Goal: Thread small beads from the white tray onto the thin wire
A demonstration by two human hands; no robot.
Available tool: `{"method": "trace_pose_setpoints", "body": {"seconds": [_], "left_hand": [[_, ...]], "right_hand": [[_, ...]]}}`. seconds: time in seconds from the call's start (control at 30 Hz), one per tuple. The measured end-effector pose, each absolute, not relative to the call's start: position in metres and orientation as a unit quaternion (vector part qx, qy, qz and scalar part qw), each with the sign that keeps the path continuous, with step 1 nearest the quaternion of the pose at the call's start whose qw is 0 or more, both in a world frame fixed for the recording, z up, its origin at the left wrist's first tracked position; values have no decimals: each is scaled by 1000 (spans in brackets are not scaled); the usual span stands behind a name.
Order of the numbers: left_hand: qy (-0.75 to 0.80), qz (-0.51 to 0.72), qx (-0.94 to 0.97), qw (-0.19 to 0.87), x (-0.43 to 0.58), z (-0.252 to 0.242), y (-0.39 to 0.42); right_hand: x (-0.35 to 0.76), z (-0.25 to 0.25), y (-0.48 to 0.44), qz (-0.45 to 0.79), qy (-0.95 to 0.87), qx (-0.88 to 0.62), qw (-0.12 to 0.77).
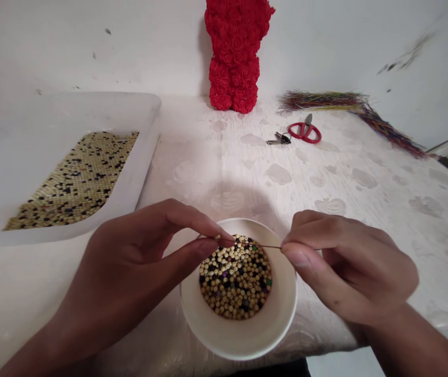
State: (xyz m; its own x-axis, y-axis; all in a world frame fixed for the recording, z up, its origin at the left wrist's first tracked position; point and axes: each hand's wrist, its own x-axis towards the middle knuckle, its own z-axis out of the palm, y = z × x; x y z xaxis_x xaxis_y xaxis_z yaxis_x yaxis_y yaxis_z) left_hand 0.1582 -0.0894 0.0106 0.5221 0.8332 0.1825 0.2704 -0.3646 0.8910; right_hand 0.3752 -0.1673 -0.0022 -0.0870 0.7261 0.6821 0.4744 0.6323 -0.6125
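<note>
While both hands hover above a small white bowl (239, 340), the left hand (129, 267) and the right hand (349, 267) hold a thin wire (259, 244) stretched level across the bowl. On each hand, the thumb and forefinger are pressed together in a pinch on the wire, with the other fingers curled loosely behind. The wire runs just above the bowl's far half, and a few pale beads (224, 239) seem to sit on it near the left fingertips, though they are too small to tell clearly. Inside the bowl lies a heap of small round beads (235, 277), mostly cream and tan, with dark ones and a few colored ones mixed in. To the left of the bowl sits a wide white plastic tray (141, 152), its floor covered with similar beads (74, 180) in a spread layer. Beyond the bowl, toward the right, red-handled scissors (305, 132) lie beside a small bunch of keys (281, 139), with a long bundle of multicolored threads (326, 102) farther back. Straight beyond the bowl, a red figure made of foam roses (233, 57) stands against a white wall (70, 47), on the same patterned plastic table cover (216, 157) that lies under the bowl.
</note>
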Motion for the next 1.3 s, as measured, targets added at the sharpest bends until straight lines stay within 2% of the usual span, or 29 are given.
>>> {"method": "trace_pose_setpoints", "body": {"seconds": [1.03,1.3], "left_hand": [[338,311,775,435,156,11,-80],[332,326,760,454,159,9,-85]], "right_hand": [[374,-3,-167,105,-730,-414,533],[373,-2,-165,52,-769,-434,466]]}}
